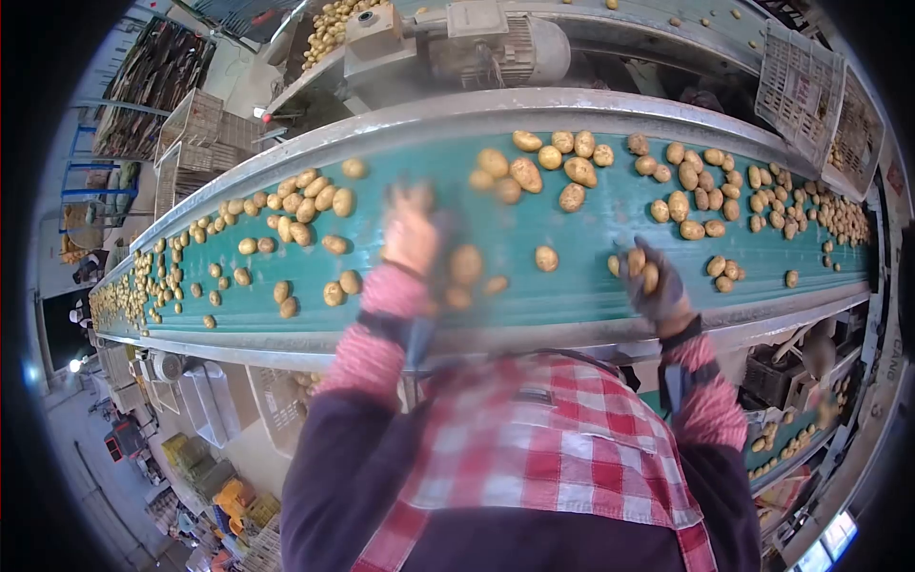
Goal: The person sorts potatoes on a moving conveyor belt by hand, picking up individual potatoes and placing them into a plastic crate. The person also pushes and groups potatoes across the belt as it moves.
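Potatoes lie scattered over a green conveyor belt (505, 286). My left hand (410, 234), smeared by motion, is over the middle of the belt. Its fingers point toward the far side, and their pose is lost in the blur. Just right of it is a group of potatoes (524, 174), with a blurred potato (466, 264) nearer to me. My right hand (660, 291), in a dark glove, is closed around potatoes (650, 277) above the near part of the belt. Another potato (614, 265) shows at the left of its fingertips.
A metal rail (572, 100) runs along the belt's far side, with a motor (515, 48) behind it. Plastic crates (801, 95) stand at the far right, and more crates (191, 133) at the far left. A white bin (210, 400) sits below the near edge.
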### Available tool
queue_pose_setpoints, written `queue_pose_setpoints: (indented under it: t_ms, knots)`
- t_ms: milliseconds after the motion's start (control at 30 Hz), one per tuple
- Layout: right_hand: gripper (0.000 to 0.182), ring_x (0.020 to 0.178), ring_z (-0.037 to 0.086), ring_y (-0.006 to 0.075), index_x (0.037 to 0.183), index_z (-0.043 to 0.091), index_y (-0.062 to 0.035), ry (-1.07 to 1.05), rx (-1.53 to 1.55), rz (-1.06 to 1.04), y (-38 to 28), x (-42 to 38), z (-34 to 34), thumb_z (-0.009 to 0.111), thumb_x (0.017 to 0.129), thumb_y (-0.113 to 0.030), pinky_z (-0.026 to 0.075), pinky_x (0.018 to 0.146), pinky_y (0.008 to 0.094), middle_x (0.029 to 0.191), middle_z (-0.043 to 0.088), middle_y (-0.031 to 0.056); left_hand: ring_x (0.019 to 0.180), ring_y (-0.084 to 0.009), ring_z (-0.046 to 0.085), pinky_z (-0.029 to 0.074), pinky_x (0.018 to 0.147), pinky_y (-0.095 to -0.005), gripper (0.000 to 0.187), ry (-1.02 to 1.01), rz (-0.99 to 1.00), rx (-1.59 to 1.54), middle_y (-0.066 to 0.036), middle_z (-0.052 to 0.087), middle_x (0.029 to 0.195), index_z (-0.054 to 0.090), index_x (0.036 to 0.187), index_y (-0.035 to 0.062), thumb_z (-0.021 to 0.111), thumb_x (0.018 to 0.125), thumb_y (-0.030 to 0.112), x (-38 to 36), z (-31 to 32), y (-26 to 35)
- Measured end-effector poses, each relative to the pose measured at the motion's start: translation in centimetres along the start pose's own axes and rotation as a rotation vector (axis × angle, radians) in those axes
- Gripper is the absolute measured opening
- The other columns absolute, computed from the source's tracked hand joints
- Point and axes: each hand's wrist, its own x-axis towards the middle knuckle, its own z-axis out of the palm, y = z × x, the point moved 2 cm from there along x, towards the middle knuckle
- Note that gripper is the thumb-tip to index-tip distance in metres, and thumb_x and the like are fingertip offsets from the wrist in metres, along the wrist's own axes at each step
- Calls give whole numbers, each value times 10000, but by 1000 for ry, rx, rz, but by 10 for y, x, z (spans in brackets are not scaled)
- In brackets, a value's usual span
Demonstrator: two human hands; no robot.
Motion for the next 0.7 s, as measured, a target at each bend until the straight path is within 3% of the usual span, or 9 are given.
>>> queue_pose_setpoints:
  t_ms: [200, 300, 333, 367, 400, 433, 467, 633, 700]
  knots:
    - [360, 1018, 679, 337, 1256, 601, -21, -7, -697, -705, -202, 126, 80, 540, 1020, -286, 557, 895, 413, 1223, 661, 206, 1127, -428, 589, 499, 1003, -474, 380, -211, -263, -81, -212, 598, 1266, 697, 1190, 144, 722, 819, 220, 37, 19, -37]
    - [376, 1045, 676, 324, 1273, 591, -14, 100, 198, -404, -234, 159, 125, 528, 1022, -287, 550, 960, 400, 1208, 663, 212, 1062, -422, 627, 527, 946, -455, 313, -48, -253, -202, -203, 637, 1167, 716, 1122, 114, 719, 831, 229, 24, -3, -12]
    - [369, 1045, 682, 298, 1260, 612, -22, -68, -45, -493, -206, 189, 108, 532, 1020, -291, 553, 933, 386, 1151, 691, 150, 1042, -423, 639, 536, 926, -451, 299, 19, -223, -243, -204, 646, 1137, 719, 1102, 103, 720, 834, 235, 12, -11, 2]
    - [354, 1026, 692, 316, 1232, 639, -43, -78, -645, -516, -183, 179, 117, 529, 1012, -298, 555, 894, 415, 1086, 707, 139, 1041, -418, 645, 539, 910, -459, 333, -114, -264, -307, -196, 654, 1113, 707, 1126, 104, 731, 834, 261, -5, -16, 16]
    - [329, 942, 690, 341, 1183, 660, -62, 7, -1275, -742, -142, 184, 110, 556, 989, -307, 550, 861, 452, 1037, 708, 159, 1040, -414, 651, 543, 895, -466, 369, -240, -309, -373, -187, 661, 1089, 694, 1150, 104, 742, 834, 288, -24, -17, 30]
    - [312, 933, 667, 364, 1140, 663, -70, 135, -1572, -596, -117, 154, 129, 579, 955, -308, 547, 856, 482, 1045, 682, 197, 1022, -406, 663, 545, 883, -473, 418, -384, -320, -132, -183, 664, 1098, 674, 1187, 110, 753, 834, 320, -43, -8, 47]
    - [276, 950, 650, 346, 1116, 657, -81, 180, -1633, -791, -90, 132, 133, 619, 918, -269, 549, 844, 486, 1075, 656, 170, 1003, -399, 675, 547, 871, -479, 469, -528, -333, 113, -179, 667, 1106, 653, 1224, 116, 764, 834, 351, -60, 3, 59]
    - [321, 1110, 581, 375, 1189, 626, -95, -83, -1664, -593, -59, 119, 132, 654, 883, -188, 529, 925, 472, 1187, 594, 183, 944, -382, 699, 552, 856, -480, 565, -450, -308, 228, -168, 678, 1092, 625, 1281, 153, 799, 804, 402, -80, 20, 60]
    - [358, 1168, 563, 383, 1230, 621, -104, -187, -1616, -542, -56, 125, 120, 657, 887, -201, 517, 952, 470, 1225, 588, 189, 938, -364, 707, 552, 864, -467, 526, -572, -315, 264, -181, 709, 1068, 651, 1264, 149, 802, 807, 364, -60, 18, 64]
